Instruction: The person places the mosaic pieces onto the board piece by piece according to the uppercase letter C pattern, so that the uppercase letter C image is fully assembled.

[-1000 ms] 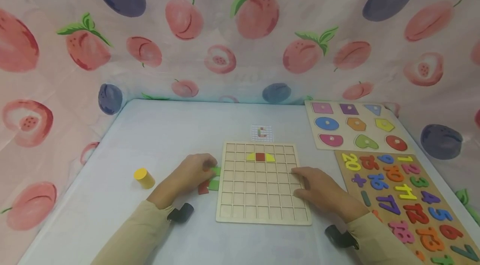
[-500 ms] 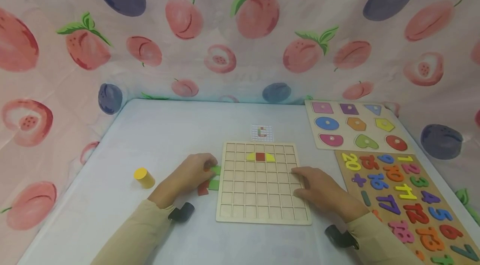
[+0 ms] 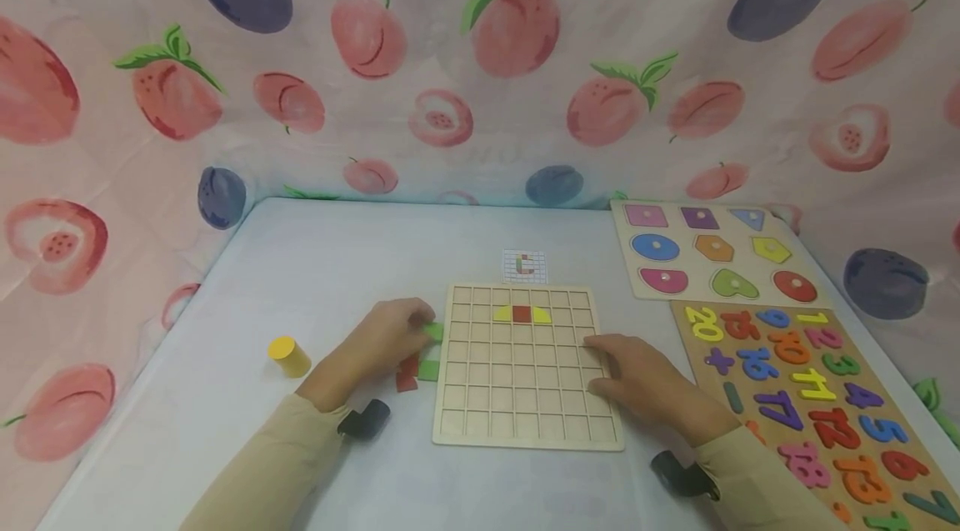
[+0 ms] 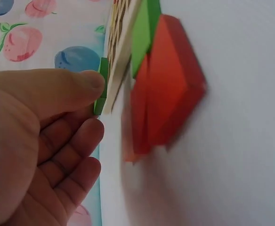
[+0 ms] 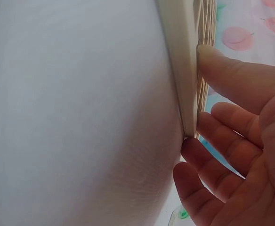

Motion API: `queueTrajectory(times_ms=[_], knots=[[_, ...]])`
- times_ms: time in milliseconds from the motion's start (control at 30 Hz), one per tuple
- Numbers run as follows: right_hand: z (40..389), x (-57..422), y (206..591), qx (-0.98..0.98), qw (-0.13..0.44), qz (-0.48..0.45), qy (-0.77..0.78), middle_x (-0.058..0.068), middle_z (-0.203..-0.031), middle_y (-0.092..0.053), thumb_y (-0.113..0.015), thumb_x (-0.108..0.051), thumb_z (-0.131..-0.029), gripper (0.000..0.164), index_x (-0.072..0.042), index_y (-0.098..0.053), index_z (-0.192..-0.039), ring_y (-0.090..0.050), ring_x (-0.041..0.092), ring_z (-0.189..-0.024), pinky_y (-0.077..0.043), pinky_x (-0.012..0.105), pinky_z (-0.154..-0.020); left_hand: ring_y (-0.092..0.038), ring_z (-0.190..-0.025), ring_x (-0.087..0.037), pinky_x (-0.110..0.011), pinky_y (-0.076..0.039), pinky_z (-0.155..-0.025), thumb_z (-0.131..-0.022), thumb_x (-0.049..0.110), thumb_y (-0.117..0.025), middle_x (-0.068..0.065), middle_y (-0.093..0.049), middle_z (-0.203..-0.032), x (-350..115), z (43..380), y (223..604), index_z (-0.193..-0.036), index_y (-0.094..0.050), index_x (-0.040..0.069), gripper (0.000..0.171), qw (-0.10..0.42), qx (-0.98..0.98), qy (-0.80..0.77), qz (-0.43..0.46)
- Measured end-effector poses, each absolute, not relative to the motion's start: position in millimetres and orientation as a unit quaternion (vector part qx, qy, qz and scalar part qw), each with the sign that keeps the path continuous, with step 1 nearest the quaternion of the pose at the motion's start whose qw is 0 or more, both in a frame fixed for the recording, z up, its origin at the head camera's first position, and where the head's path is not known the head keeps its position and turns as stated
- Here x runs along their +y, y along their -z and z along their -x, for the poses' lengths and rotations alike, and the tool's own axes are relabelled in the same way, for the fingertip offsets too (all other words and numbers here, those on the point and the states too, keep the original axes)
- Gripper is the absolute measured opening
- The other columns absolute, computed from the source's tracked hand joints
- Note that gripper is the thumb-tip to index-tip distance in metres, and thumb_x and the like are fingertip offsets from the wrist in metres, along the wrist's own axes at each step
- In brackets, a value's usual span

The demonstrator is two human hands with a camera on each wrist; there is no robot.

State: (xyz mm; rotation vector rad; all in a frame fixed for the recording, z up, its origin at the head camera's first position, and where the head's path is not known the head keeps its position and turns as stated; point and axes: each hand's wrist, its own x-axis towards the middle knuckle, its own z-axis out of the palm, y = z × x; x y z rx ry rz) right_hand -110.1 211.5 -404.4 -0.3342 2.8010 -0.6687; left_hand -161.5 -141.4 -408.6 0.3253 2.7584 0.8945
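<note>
My left hand [image 3: 393,335] pinches a small green tile [image 4: 101,89] between thumb and fingers, beside the left edge of a wooden grid board [image 3: 525,381]. Below those fingers lie red pieces [image 4: 173,84] and another green piece [image 4: 146,30], next to the board. A red square [image 3: 521,314] sits on the grid between two yellow quarter-round pieces [image 3: 541,315]. My right hand [image 3: 641,377] rests at the board's right edge, its fingers loosely bent. In the right wrist view its thumb touches the board's top and other fingertips are at the side.
A pattern card [image 3: 525,266] lies behind the board. To the left stands a yellow cylinder [image 3: 289,357]. A shape puzzle [image 3: 697,249] and a number puzzle [image 3: 795,398] occupy the right side of the white table [image 3: 360,247]. Fruit-printed cloth [image 3: 450,56] hangs behind.
My left hand has moved slightly away from me with the green tile, uncovering more of the red pieces. My right hand and the board have stayed put.
</note>
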Motion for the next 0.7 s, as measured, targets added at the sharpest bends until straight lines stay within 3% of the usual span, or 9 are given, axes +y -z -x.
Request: queueTrajectory(times_ms=[167,333,700], knots=[[110.0,211.8,405.0,0.959,0.121,0.112,0.230,0.021,-0.140,-0.055,-0.076,-0.017,-0.086,0.057,-0.002,-0.056,-0.138,-0.044,0.044,-0.133,-0.034,0.059,-0.108,-0.062,-0.094,-0.018,-0.039,-0.052,-0.087,-0.087,0.016,-0.073,-0.004,-0.069,-0.111,-131.5,164.1,408.3,-0.119,-0.069,0.008,0.033,0.109,0.941,-0.297,-0.119],[109.3,212.4,406.0,0.959,0.121,0.111,0.232,0.021,-0.140,-0.054,-0.076,-0.017,-0.086,0.057,-0.002,-0.056,-0.138,-0.044,0.044,-0.133,-0.034,0.059,-0.109,-0.062,-0.110,-0.023,-0.041,-0.050,-0.095,-0.088,0.019,-0.074,-0.006,-0.069,-0.116,-117.0,165.8,408.9,-0.118,-0.070,0.008,0.032,0.105,0.941,-0.287,-0.146],[108.1,211.8,405.9,0.959,0.125,0.106,0.232,0.020,-0.140,-0.054,-0.076,-0.018,-0.087,0.058,-0.003,-0.056,-0.138,-0.044,0.044,-0.133,-0.034,0.060,-0.108,-0.062,-0.111,-0.023,-0.041,-0.049,-0.097,-0.089,0.017,-0.073,-0.005,-0.069,-0.115,-84.3,167.9,406.3,-0.117,-0.070,0.008,0.030,0.115,0.928,-0.310,-0.171]])
